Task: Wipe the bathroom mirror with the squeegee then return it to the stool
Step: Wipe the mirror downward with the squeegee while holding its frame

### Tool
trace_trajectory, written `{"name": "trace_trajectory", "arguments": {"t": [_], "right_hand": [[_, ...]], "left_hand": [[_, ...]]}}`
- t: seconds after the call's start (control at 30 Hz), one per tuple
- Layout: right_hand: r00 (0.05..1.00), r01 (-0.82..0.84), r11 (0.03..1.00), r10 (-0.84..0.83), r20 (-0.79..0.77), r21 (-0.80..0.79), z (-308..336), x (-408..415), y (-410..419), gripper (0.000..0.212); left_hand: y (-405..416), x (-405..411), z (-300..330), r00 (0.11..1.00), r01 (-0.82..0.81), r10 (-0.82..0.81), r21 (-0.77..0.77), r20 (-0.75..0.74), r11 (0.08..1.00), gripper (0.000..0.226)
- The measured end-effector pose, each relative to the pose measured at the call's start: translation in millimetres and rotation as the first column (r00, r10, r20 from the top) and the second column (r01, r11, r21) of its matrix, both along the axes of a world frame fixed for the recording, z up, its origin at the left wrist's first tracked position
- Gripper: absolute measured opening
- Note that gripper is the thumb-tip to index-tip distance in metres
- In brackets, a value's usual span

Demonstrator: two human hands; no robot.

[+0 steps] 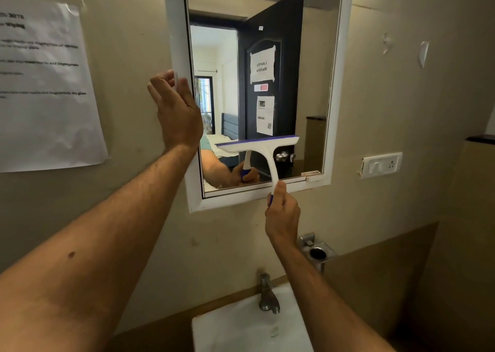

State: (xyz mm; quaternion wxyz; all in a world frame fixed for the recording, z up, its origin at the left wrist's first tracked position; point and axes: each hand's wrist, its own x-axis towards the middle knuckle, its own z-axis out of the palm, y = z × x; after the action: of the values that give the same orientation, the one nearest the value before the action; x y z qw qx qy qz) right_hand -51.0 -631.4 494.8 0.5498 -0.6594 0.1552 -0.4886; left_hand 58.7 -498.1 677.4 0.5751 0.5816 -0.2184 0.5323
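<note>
Your right hand (282, 215) grips the squeegee (261, 150) by its handle, blade across the lower glass of the mirror (267, 70). Your left hand (178, 110), fingers loosely straight, seems to rest on the mirror's white left frame. A reflected door sign (262, 67) reads "Laundry Machine" reversed; the wall sheet (45, 89) is too blurred to read.

I see the mirror (257, 83) on the far wall, a paper sheet (45, 89) to its left, a switch plate (381, 164) to its right, the sink (249, 327) and tap (268, 295) below.
</note>
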Motion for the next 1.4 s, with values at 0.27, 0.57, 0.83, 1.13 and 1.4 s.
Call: {"name": "trace_trajectory", "arguments": {"t": [0.27,0.57,0.83,1.13,1.4], "right_hand": [[1.0,-0.018,1.0,0.018,-0.005,0.014,-46.8,-5.9,8.7,0.05],[0.999,-0.018,1.0,0.018,-0.038,-0.009,-52.5,2.0,10.8,0.052],[0.998,-0.01,0.999,0.007,-0.062,-0.05,-74.4,-6.0,19.7,0.058],[0.995,0.014,0.999,-0.018,-0.098,-0.045,-53.2,-2.9,30.2,0.051],[0.996,0.004,0.999,-0.009,-0.094,-0.047,-51.6,-14.8,36.7,0.049]], "left_hand": [[3.8,10.6,-45.7,0.998,0.059,-0.055,0.099,-0.044,0.993,0.041],[4.9,15.2,-123.6,0.974,0.168,-0.147,0.115,-0.172,0.979,0.052],[15.2,10.6,-133.6,0.956,0.197,-0.167,0.108,-0.24,0.974,0.04],[23.0,12.4,-124.6,0.937,0.29,-0.224,0.237,-0.268,0.927,0.038],[32.4,7.1,-117.2,0.919,0.31,-0.203,0.302,-0.337,0.902,0.037]]}}
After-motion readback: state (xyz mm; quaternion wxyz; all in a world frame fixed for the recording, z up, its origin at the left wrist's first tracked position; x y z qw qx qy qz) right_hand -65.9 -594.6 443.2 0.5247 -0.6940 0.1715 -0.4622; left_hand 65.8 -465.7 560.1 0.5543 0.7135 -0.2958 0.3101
